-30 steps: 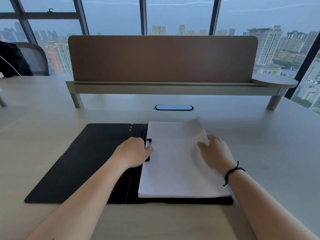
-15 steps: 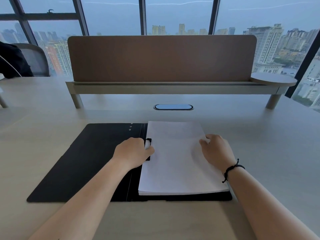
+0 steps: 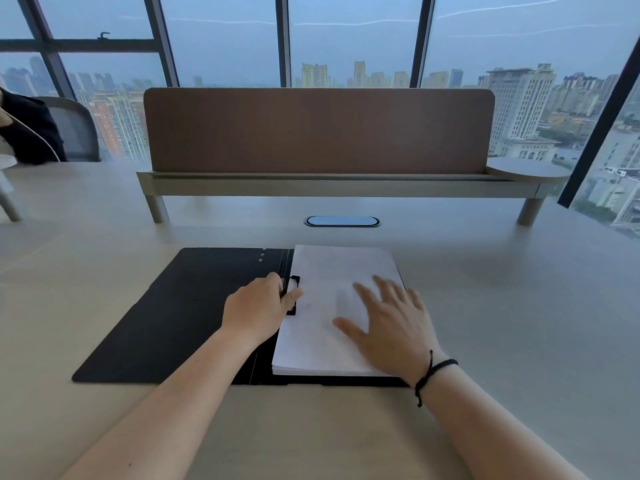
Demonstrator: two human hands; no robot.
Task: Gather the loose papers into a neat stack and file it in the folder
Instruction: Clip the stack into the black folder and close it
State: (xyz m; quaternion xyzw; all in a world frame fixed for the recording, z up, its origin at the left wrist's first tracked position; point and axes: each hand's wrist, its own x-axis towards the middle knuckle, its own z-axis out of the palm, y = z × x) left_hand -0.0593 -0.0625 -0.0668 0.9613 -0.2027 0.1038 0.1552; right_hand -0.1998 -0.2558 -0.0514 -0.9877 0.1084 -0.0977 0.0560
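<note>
Head view. A pale wooden desk (image 3: 502, 306) fills the lower frame; a brown divider panel (image 3: 318, 131) on a raised shelf crosses the upper centre, with tall windows and a city skyline behind it. An oval cable port (image 3: 342, 221) sits in the desk just below the shelf. At the upper left edge, a grey mesh chair (image 3: 74, 129) carries a dark garment.

A black folder (image 3: 162, 317) lies open and flat at centre frame. The stack of white papers (image 3: 332, 271) rests squared on the folder's right half, its left edge beside the spine.

Left hand (image 3: 258, 308): fingers curled, thumb and forefinger gripping the black clip (image 3: 293, 289) at the left edge of the stack; the clip appears raised, though the hand hides part of it.

Right hand (image 3: 388, 323): fingers straight and spread, palm down over the right part of the stack. The fingers are motion-blurred, so whether they press the top sheet or hover just above it cannot be told. A black cord bracelet (image 3: 434, 370) circles the right wrist.
</note>
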